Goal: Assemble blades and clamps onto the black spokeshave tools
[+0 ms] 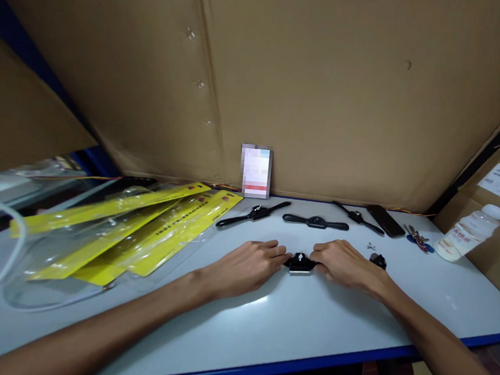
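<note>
Cardboard panel, brown and tall (306,87), backs our white, blue-edged bench (236,344). Across the bench's left side, we see overlapping yellow card-and-clear-plastic packages (180,234); at the right stands a cloudy white plastic bottle (469,233), tilted in our wide view. Our left hand (254,264) and right hand (342,262) are apart from each other, each closed on 1 end of a black 2-handled tool with a pale flat edge (301,263). That tool sits between them, over the front-middle of the bench; our fingers hide most of its handles.

We judge the step in hand to be steadying or adjusting its position, and the next move to call for an even grip at both ends, fingers clear of the pale edge. Behind it lie 3 similar tools: a left one (254,213), a middle one (316,222) and a right one (358,217). A lit upright screen (255,172) leans on the panel, and a dark flat phone (386,221) lies beside the right tool. Smaller are the metal keys (415,236), a chunky black piece (378,260) near our right wrist, and, smallest, silvery metal bits (371,246).
</note>
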`<state>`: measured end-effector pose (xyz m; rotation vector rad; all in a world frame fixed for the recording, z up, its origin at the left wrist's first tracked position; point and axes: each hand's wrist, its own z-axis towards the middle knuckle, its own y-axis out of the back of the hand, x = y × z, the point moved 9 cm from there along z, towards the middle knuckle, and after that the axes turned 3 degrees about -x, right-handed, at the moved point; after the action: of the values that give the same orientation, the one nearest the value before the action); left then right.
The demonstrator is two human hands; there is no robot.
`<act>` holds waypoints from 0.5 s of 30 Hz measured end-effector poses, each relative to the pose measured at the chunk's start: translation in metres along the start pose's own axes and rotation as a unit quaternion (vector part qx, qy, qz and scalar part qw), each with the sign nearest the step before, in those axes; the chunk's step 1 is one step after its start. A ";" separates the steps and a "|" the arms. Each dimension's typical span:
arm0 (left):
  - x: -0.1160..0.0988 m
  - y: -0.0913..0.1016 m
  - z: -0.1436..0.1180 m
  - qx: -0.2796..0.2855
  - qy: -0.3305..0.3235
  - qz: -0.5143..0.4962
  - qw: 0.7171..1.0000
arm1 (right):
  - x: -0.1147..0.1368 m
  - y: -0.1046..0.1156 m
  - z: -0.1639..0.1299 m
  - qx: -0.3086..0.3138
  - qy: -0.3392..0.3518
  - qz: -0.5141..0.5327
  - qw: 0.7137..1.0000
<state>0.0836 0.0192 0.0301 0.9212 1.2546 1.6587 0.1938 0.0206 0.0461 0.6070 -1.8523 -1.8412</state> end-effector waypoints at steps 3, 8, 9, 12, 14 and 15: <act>0.001 -0.001 0.000 0.011 0.006 -0.004 1.000 | 0.000 0.000 0.000 0.000 -0.001 0.001 1.000; 0.004 0.000 0.001 0.017 0.024 -0.017 0.999 | 0.000 0.002 -0.001 -0.002 -0.008 0.017 1.000; 0.004 0.000 0.001 0.016 0.024 -0.018 0.999 | -0.001 0.003 -0.002 0.001 -0.008 0.025 1.000; 0.004 0.001 0.000 0.015 0.026 -0.017 0.999 | -0.017 0.013 -0.004 -0.011 -0.033 0.050 0.998; 0.006 0.001 0.000 0.016 0.031 -0.019 0.999 | -0.044 0.027 -0.008 -0.047 -0.092 0.048 0.994; 0.006 0.001 -0.001 0.016 0.034 -0.020 0.999 | -0.062 0.035 -0.013 -0.068 -0.137 0.037 0.988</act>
<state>0.0804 0.0247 0.0312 0.8591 1.3411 1.6553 0.2515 0.0481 0.0805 0.2434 -1.8678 -2.0649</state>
